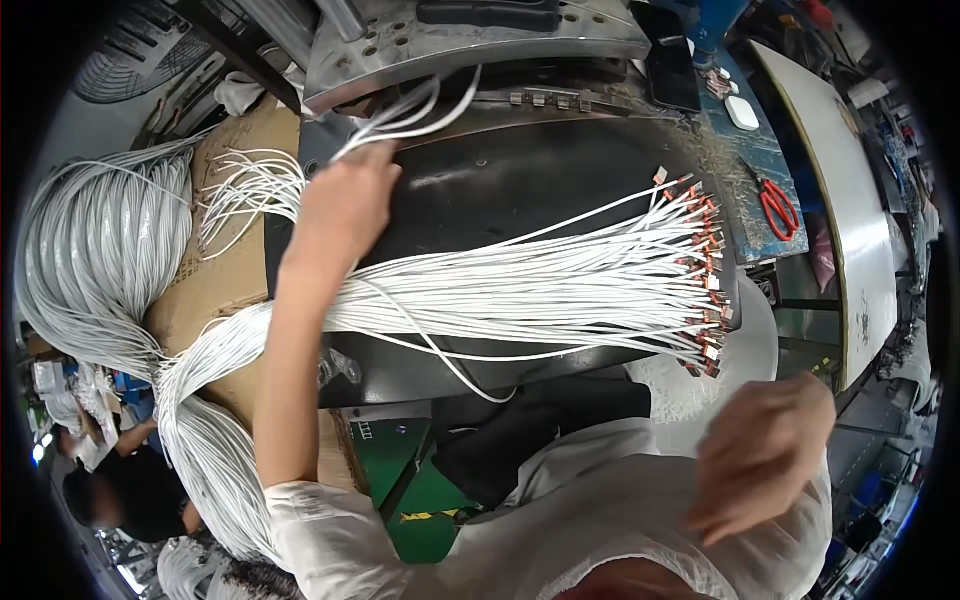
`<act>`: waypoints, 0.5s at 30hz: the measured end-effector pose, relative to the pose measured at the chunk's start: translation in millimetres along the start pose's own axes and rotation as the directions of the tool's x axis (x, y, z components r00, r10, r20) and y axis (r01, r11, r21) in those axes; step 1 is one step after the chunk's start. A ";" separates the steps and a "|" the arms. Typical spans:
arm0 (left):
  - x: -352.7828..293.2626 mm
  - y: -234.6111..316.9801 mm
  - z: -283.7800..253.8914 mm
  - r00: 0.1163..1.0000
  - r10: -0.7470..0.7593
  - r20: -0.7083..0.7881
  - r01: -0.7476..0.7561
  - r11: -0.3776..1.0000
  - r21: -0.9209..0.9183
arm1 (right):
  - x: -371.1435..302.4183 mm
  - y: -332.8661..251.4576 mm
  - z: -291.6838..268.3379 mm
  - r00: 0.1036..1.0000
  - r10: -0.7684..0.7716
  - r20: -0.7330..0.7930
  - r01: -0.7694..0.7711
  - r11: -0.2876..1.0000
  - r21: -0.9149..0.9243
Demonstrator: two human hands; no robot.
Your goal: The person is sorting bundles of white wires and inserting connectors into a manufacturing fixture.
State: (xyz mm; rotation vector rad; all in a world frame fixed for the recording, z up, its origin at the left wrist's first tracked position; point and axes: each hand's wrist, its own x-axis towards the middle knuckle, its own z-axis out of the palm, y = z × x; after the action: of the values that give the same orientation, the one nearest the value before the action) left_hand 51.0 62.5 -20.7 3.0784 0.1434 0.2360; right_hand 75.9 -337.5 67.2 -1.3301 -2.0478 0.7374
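My left hand point(350, 195) reaches across the left part of a black work surface point(460, 185), its fingers closed round a few white cables point(440, 122). Their free lengths curve up from the hand toward a metal machine, blurred by motion. Under my left forearm runs a wide bundle of white cables point(500, 290), fanned out to the right. Small metal connectors with orange-red parts point(712, 285) tip its right ends. My right hand point(768, 455) hangs near my body, below and right of those ends; motion smears it, and its fingers are hard to make out.
The metal machine point(480, 50) stands at the far edge. Coiled grey-white cable point(105, 250) and shorter white cable ends point(250, 190) lie on cardboard point(225, 265) to the left. Red-handled cutters point(778, 208) and a dark phone point(668, 65) are at right. Another person point(125, 495) is at lower left.
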 end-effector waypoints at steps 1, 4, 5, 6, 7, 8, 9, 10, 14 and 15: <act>0.0 -33.1 1.4 0.999 0.043 -0.010 -0.044 0.997 -0.057 | 4.2 -6.2 12.6 0.793 -0.106 -0.599 0.083 0.994 -0.067; -12.5 -6.8 -22.6 0.971 0.194 0.139 -0.173 0.974 -0.149 | -0.2 -14.4 -8.9 0.681 -0.233 -0.694 -0.006 0.946 -0.323; -16.9 3.0 -35.1 0.927 0.302 0.224 -0.234 0.930 -0.282 | 15.6 -6.7 6.9 0.581 -0.135 -0.803 -0.185 0.939 -0.291; -16.0 18.3 -47.7 0.856 0.426 0.291 -0.292 0.865 -0.407 | 25.4 -3.2 -4.0 0.713 0.021 -0.701 -0.323 0.897 -0.301; -33.0 18.3 -57.0 0.811 0.455 0.369 -0.297 0.862 -0.410 | 50.7 15.8 -0.3 0.771 0.148 -0.620 -0.410 0.860 -0.305; -39.3 20.9 -62.7 0.738 0.525 0.423 -0.340 0.832 -0.439 | 73.6 28.8 7.4 0.801 0.211 -0.560 -0.476 0.792 -0.382; -46.0 29.0 -61.8 0.751 0.521 0.406 -0.350 0.835 -0.424 | 91.0 45.9 24.2 0.818 0.243 -0.521 -0.496 0.756 -0.428; -50.0 33.4 -59.0 0.783 0.472 0.404 -0.311 0.861 -0.402 | 107.8 62.1 35.5 0.836 0.266 -0.479 -0.488 0.760 -0.429; -44.7 25.7 -35.7 0.800 0.494 0.340 -0.321 0.831 -0.455 | 134.4 104.5 63.0 0.829 0.390 -0.400 -0.548 0.707 -0.448; -44.5 27.5 -36.5 0.854 0.448 0.265 -0.272 0.818 -0.506 | 130.8 104.1 59.5 0.824 0.388 -0.413 -0.556 0.696 -0.455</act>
State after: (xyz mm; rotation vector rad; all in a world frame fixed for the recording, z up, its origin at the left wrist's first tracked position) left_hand 4.0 32.4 10.2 2.5828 -0.4659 -0.2778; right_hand 52.3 -187.9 -25.1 -2.2234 -1.7379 0.0904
